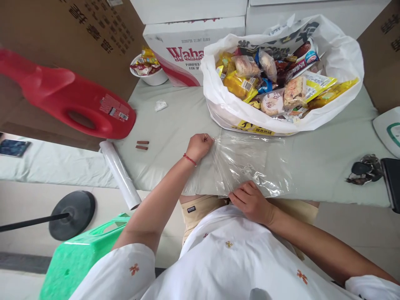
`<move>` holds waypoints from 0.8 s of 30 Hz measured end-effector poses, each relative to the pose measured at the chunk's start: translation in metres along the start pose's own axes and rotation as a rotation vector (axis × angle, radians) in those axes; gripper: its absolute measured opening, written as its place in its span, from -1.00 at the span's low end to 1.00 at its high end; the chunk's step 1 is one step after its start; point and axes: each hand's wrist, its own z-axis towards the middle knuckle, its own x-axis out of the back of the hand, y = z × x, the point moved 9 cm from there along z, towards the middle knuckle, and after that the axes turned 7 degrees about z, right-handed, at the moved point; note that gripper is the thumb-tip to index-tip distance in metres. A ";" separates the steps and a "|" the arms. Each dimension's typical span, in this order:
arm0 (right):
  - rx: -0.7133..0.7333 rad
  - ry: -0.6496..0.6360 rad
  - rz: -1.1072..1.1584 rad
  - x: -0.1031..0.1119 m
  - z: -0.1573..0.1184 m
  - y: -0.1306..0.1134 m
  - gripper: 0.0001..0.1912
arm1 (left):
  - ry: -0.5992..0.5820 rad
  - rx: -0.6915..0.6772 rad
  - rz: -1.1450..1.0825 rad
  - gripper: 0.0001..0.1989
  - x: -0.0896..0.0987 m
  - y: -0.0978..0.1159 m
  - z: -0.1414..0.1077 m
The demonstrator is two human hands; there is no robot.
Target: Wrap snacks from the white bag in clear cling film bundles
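A clear plastic bag point(265, 162) lies spread flat across the table in front of me. My left hand point(200, 148), with a red string bracelet at the wrist, is closed on the bag's far left corner. Nearer to me, my right hand point(248, 202) pinches the bag's near edge at the front of the table. Creases fan through the film between both hands. Just beyond the clear bag stands a white plastic bag point(215, 104), its mouth wide, filled with wrapped snacks point(271, 83) in yellow, brown and clear packaging.
A red jug point(93, 91) and a roll of plastic film point(120, 175) are at the left. Two brown strips point(142, 145) and crumpled white plastic point(161, 105) lie nearby. A white tub point(153, 78) stands by a carton point(184, 50). Keys point(364, 168) lie right. A green stool point(81, 254) stands below.
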 end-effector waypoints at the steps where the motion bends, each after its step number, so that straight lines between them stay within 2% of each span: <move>1: -0.010 -0.004 -0.010 -0.001 0.000 0.000 -0.80 | -0.004 0.008 0.007 -0.70 0.001 -0.001 0.001; 4: -0.030 -0.021 -0.019 -0.007 0.001 0.001 -0.87 | 0.050 0.025 0.056 -0.83 0.013 0.001 -0.006; 6: -0.029 -0.027 -0.008 -0.011 0.001 0.000 -0.84 | 0.218 0.012 0.128 -0.94 0.030 0.012 -0.025; 8: -0.026 -0.037 -0.001 -0.014 0.001 0.000 -0.79 | 0.442 -0.055 0.210 -0.91 0.046 0.034 -0.057; 9: -0.027 -0.045 0.001 -0.016 0.001 0.000 -0.78 | 0.492 -0.128 0.232 -0.87 0.046 0.049 -0.073; 10: -0.028 -0.052 0.005 -0.017 0.000 0.000 -0.78 | 0.477 -0.224 0.253 -0.85 0.038 0.065 -0.086; 12: -0.032 -0.064 0.024 -0.017 -0.001 0.000 -0.76 | 0.346 -0.443 0.317 -0.80 0.008 0.094 -0.103; 14: -0.033 -0.081 0.057 -0.016 -0.004 -0.001 -0.75 | 0.193 -0.576 0.384 -0.72 -0.024 0.108 -0.107; 15: -0.037 -0.091 0.078 -0.015 -0.006 -0.002 -0.76 | 0.133 -0.599 0.423 -0.68 -0.037 0.108 -0.103; 18: -0.055 -0.119 0.148 -0.016 -0.017 -0.007 -0.81 | 0.051 -0.532 0.537 -0.55 -0.058 0.092 -0.081; 21: -0.058 -0.100 0.199 -0.013 -0.027 -0.014 -0.80 | 0.048 -0.439 0.603 -0.46 -0.058 0.072 -0.066; 24: -0.036 -0.083 0.238 0.009 -0.023 -0.016 -0.84 | 0.052 -0.427 0.652 -0.39 -0.055 0.063 -0.063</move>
